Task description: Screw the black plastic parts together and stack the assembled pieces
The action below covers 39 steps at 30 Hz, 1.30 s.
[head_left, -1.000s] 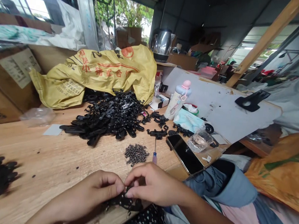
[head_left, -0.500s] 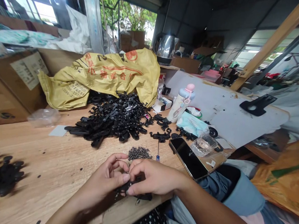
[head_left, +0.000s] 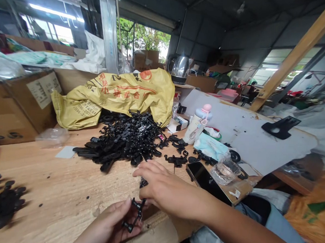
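Observation:
My left hand (head_left: 118, 221) is closed around a small black plastic part with knobbed ends (head_left: 137, 211), near the front edge of the table. Just above it, my right hand (head_left: 161, 183) reaches over the pile of small screws (head_left: 143, 182). Its fingers stretch forward, with the thumb side apart from them. Most of the screws are hidden under this hand. Farther back lies a large heap of black plastic parts (head_left: 128, 137).
To the right are a phone (head_left: 207, 179), a clear plastic cup (head_left: 225, 171) and a white bottle (head_left: 196, 125). A yellow sack (head_left: 125, 93) lies behind the heap. More black parts (head_left: 6, 203) sit at the left, and a cardboard box (head_left: 20, 105) stands behind them.
My hands were together around the black part. Now my right hand has let go and moved forward over the screws, while my left keeps the part. The view has tilted up slightly.

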{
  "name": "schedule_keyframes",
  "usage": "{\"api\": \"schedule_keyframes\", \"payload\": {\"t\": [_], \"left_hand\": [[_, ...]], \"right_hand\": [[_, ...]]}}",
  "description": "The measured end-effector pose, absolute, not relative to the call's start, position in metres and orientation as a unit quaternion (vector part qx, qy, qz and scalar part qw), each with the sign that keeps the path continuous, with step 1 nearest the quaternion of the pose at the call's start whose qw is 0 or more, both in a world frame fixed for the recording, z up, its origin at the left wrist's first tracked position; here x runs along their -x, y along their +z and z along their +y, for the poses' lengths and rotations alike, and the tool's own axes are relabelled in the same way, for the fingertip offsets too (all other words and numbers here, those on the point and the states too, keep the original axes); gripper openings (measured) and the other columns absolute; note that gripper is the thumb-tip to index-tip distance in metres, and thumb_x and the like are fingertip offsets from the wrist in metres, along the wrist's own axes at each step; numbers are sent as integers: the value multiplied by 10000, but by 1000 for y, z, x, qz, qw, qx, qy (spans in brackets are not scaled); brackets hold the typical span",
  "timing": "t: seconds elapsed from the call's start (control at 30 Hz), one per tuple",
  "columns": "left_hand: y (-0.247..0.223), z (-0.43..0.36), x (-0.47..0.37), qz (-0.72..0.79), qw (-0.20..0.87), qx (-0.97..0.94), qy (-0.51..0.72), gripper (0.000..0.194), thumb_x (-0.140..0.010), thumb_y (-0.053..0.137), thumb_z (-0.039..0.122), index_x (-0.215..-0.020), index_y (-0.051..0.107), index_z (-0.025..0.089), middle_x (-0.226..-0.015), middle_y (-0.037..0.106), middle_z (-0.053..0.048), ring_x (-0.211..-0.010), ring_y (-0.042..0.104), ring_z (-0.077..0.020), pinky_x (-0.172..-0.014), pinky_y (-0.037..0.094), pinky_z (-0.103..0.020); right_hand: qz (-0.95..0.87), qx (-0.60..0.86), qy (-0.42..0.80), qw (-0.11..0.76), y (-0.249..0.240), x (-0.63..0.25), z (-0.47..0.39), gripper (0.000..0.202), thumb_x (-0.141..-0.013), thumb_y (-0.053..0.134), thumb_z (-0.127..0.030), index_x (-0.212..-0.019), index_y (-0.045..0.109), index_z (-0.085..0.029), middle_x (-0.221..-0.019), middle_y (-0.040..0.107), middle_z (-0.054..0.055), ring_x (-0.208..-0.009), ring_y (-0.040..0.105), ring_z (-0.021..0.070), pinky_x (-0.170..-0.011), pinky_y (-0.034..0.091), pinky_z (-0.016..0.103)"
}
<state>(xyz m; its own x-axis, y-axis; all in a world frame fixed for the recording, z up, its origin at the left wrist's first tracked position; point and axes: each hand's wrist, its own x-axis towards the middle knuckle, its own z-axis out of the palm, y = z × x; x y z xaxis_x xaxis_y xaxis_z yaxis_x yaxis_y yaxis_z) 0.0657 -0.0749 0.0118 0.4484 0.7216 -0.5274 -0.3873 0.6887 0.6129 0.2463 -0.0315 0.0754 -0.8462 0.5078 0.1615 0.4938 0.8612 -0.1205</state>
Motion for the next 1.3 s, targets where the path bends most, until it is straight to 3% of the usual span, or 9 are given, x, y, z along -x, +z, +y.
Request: {"api": "schedule_keyframes", "payload": {"t": [0.1, 0.2, 0.3, 0.37, 0.53, 0.73, 0.83, 1.03, 1.3], "left_hand": [[12, -78, -68, 430, 803, -210, 357, 195, -689, 666, 306, -744, 695, 122, -691, 650, -35, -683, 576, -139, -729, 464, -282], [12, -81, -70, 455, 775, -186, 397, 210, -665, 679, 324, -750, 701, 134, -739, 663, -45, -703, 567, -148, -754, 459, -303], [8, -85, -78, 479, 728, -260, 416, 289, -614, 701, 397, -787, 698, 166, -645, 634, -10, -626, 535, -139, -715, 447, -289], [4, -88, -86, 503, 665, -367, 413, 305, -590, 702, 427, -770, 692, 181, -588, 598, 5, -593, 510, -145, -668, 433, -280], [2, -92, -96, 509, 516, -570, 387, 274, -597, 702, 374, -818, 700, 211, -765, 640, -60, -757, 553, -219, -723, 421, -302], [4, -81, -83, 478, 689, -394, 376, 360, -676, 664, 331, -1006, 640, 189, -933, 673, -77, -898, 590, -208, -865, 424, -343], [7, -77, -84, 413, 789, -254, 376, 317, -664, 695, 232, -966, 629, 159, -894, 682, -64, -842, 619, -149, -873, 440, -294], [5, -78, -86, 414, 792, -204, 399, 199, -641, 713, 129, -822, 632, 144, -744, 670, -25, -682, 617, -86, -725, 494, -200], [4, -93, -91, 387, 839, -195, 330, 232, -647, 715, 170, -865, 641, 135, -825, 681, -60, -730, 630, -108, -785, 479, -246]], "right_hand": [[-952, 273, 63, 122, 78, -248, -37, 134, -783, 554, -93, -822, 665, -157, -1254, 473, 96, -1227, 328, 242, -1045, 209, 413], [-875, 388, 144, 250, 75, -253, -46, 197, -800, 537, -132, -971, 630, -164, -1151, 548, 94, -1091, 462, 197, -943, 349, 353], [-750, 497, 307, 311, 56, -254, -52, 178, -835, 494, -241, -820, 651, -157, -776, 630, 36, -734, 559, 142, -684, 433, 264], [-696, 504, 428, 281, 37, -250, -54, 237, -811, 512, -294, -664, 620, -142, -558, 541, -18, -548, 493, 102, -523, 377, 211], [-577, 510, 564, 298, 10, -245, -50, 273, -691, 605, -330, -523, 509, -137, -455, 397, -60, -450, 368, 55, -419, 273, 173], [-419, 477, 709, 307, 14, -253, -48, 337, -548, 705, -419, -602, 564, -118, -458, 469, -53, -374, 366, 32, -339, 277, 151], [-406, 456, 733, 300, 13, -254, -51, 353, -546, 722, -412, -636, 593, -96, -489, 518, -29, -371, 395, 27, -323, 289, 138], [-396, 443, 751, 288, 10, -255, -55, 348, -530, 748, -383, -637, 605, -84, -485, 544, -26, -351, 407, 23, -303, 307, 132], [-374, 442, 756, 305, 10, -257, -55, 357, -523, 759, -392, -591, 566, -100, -455, 531, -31, -349, 417, 30, -312, 292, 138]]}}
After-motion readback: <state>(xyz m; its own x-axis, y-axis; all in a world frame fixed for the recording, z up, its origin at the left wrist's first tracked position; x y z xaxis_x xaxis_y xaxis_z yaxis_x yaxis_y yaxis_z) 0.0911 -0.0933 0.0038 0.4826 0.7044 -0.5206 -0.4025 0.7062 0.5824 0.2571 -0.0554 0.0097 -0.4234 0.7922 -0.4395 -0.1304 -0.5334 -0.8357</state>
